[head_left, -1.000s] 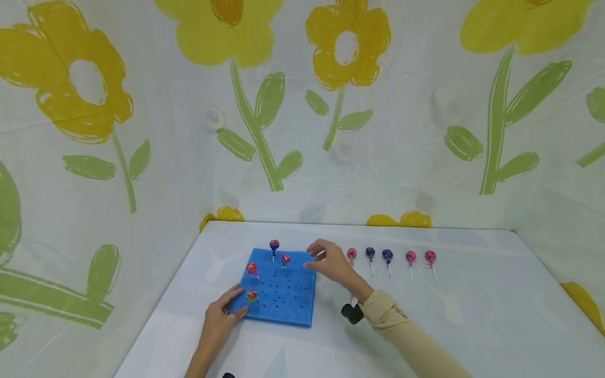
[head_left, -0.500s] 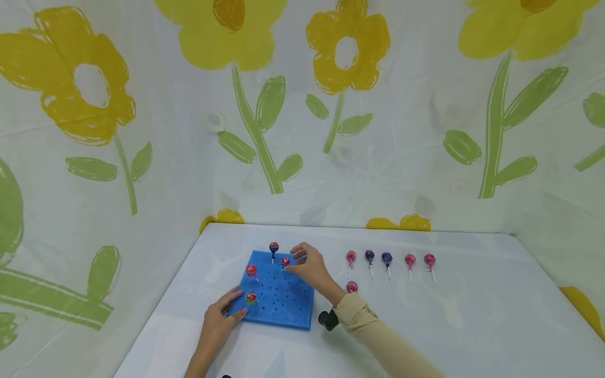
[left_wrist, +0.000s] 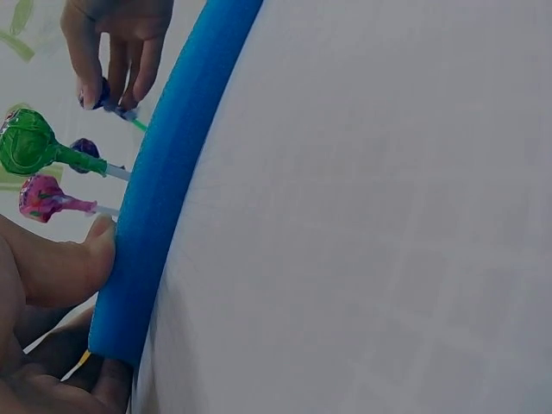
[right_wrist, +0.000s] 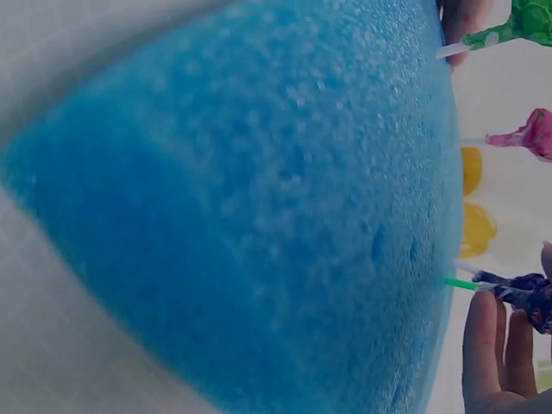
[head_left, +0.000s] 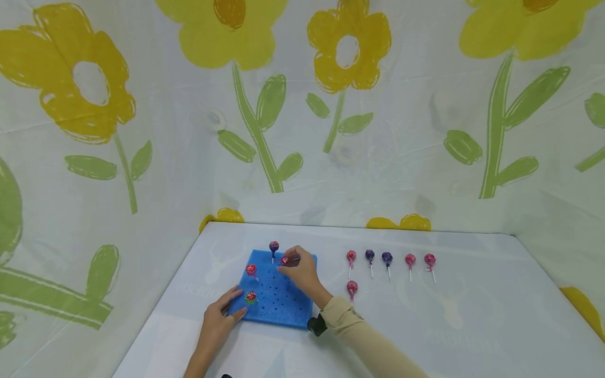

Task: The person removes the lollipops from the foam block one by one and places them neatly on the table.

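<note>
A blue foam board (head_left: 283, 294) with rows of small holes lies on the white table. My left hand (head_left: 218, 319) grips its left edge, thumb (left_wrist: 73, 267) on top and fingers underneath. Over the board's far part, my right hand (head_left: 304, 274) pinches a lollipop (head_left: 284, 261) in a dark wrapper with a green stick (right_wrist: 461, 284); the stick's end meets the board's surface. Several other lollipops stand in the board: a dark blue one (head_left: 274, 245) at the back, a red-pink one (head_left: 251, 269) at the left and a green one (head_left: 251, 297) near my left hand.
Right of the board, pink lollipops (head_left: 410, 259) and purple lollipops (head_left: 387, 258) lie in a row. Another pink lollipop (head_left: 352, 287) lies closer, beside my right forearm. Behind the table hangs a white curtain (head_left: 402, 168) printed with yellow flowers.
My right hand has moved left from the board's far right corner to the lollipop standing near the back and now pinches it. My left hand has stayed on the board's edge.
</note>
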Tool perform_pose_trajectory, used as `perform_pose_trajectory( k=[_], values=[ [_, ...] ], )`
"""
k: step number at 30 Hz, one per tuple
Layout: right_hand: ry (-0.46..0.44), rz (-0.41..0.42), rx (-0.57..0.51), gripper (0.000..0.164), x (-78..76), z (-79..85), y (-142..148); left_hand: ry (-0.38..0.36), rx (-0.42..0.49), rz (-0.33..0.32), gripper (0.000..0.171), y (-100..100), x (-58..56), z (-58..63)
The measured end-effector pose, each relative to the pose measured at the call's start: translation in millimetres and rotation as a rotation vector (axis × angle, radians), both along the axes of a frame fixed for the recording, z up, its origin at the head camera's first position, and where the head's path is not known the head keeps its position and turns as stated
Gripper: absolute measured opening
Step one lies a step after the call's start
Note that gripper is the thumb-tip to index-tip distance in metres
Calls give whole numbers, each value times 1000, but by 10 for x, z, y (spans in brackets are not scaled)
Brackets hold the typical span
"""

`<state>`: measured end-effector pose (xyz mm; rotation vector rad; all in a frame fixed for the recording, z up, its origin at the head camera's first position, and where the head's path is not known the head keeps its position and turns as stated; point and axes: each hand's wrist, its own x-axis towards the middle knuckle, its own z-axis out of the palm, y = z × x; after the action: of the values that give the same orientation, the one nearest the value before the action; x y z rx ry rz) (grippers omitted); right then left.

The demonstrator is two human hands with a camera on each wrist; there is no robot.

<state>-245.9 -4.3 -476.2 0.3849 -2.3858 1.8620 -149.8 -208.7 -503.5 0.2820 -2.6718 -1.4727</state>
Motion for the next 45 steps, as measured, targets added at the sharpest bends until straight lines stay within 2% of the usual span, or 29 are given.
perform_pose_trajectory(
  k=[10,22,31,45],
  values=[
    [25,-41,9,21,41,-13,-92,7,-11,-5,47,-1,3,-1],
    [39,-21,-31,20,36,-20,-84,-2,2,-9,47,10,5,10],
    [105,-6,-95,18,14,105,30,-4,-12,-7,48,-12,0,2],
    [82,22,-61,23,92,268,258,-31,-9,-7,48,-2,-6,14]
  ],
)
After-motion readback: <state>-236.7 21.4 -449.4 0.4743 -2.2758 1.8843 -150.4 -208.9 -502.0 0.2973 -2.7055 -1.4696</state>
